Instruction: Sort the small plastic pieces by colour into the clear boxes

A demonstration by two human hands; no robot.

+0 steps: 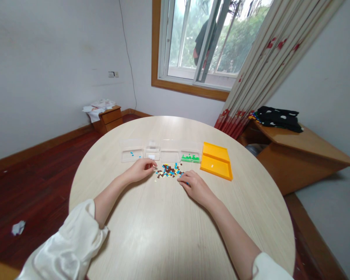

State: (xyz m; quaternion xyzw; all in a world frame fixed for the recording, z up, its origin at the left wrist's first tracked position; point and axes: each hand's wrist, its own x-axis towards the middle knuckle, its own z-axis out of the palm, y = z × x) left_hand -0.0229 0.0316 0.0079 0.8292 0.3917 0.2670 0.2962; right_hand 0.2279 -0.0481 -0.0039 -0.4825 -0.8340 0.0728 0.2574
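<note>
The two hands are apart, one on each side of a loose pile of small brown, blue and yellow pieces, which lies toward the far edge of the round table. The left hand curls beside the pile's left side; whether its fingertips pinch a piece cannot be told. The right hand reaches the pile's right side, its bent fingers partly hiding blue pieces, so its grip cannot be told either. Individual pieces blur together in the heap. Beyond it, toward the table's far edge, clear boxes stand in a row, their thin walls hard to make out: the leftmost box carries a few blue bits, and the rightmost holds green pieces. Right of these, an open yellow case holds one small white piece. The picture's bottom cuts off both sleeves and the table's near edge. A dark shape behind the window is unclear, and any print on the papers at left is too small to read.
</note>
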